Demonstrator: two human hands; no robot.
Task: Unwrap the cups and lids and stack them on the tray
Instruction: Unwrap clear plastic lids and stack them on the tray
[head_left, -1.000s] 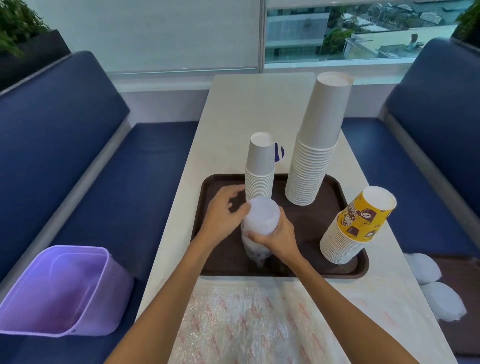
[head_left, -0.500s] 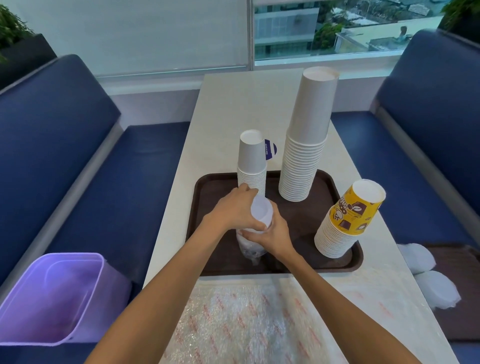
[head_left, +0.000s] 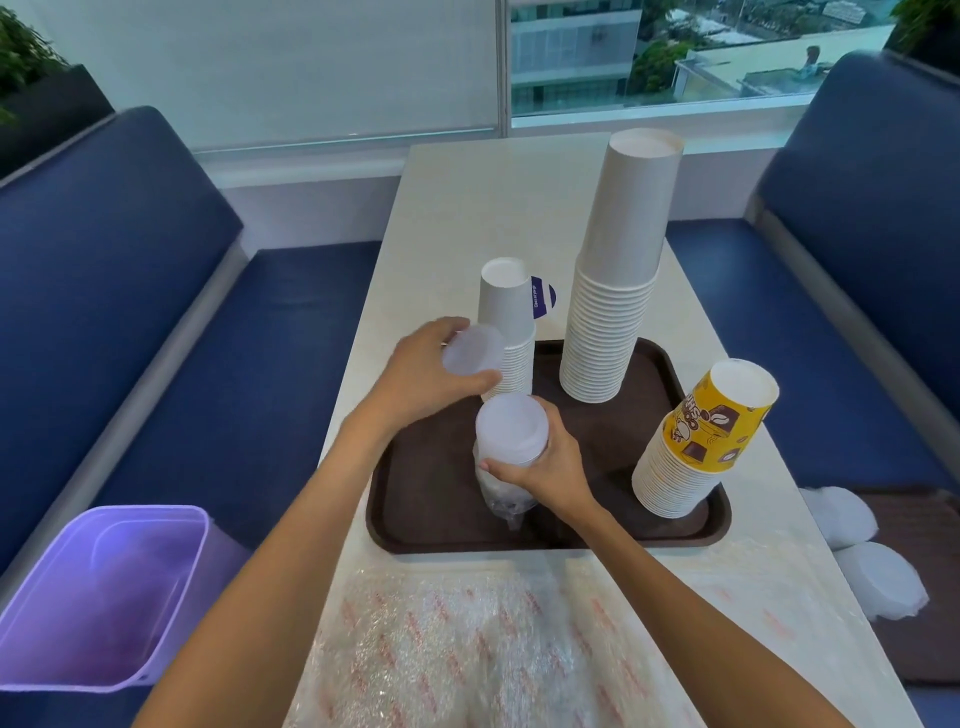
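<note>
Grips the stack of lids (head_left: 511, 436) with the right hand (head_left: 550, 470), fingers curled round its side. Stands it upright on the near middle of the brown tray (head_left: 415, 499), with crinkly clear wrap (head_left: 506, 501) round the bottom part. Holds one single lid (head_left: 472, 356) in the left hand (head_left: 423, 374), fingers curled round its rim, up above the stack and a bit to the left.

Just behind that hand, a short stack of white cups (head_left: 506, 312), upside down on the tray. To the right of it, a tall stack of white cups (head_left: 618, 291), upside down on the tray too. At the tray's right edge, a leaning stack with a yellow cup (head_left: 722, 421) on top.

Under all of it, a pale table (head_left: 467, 208). At the near end, a sheet of bubble wrap (head_left: 467, 649) with red print. Off to the right of the table, more lids (head_left: 844, 517), next to another brown tray (head_left: 924, 519). Down on the left, a purple bin (head_left: 98, 592) by the blue bench (head_left: 130, 286).
</note>
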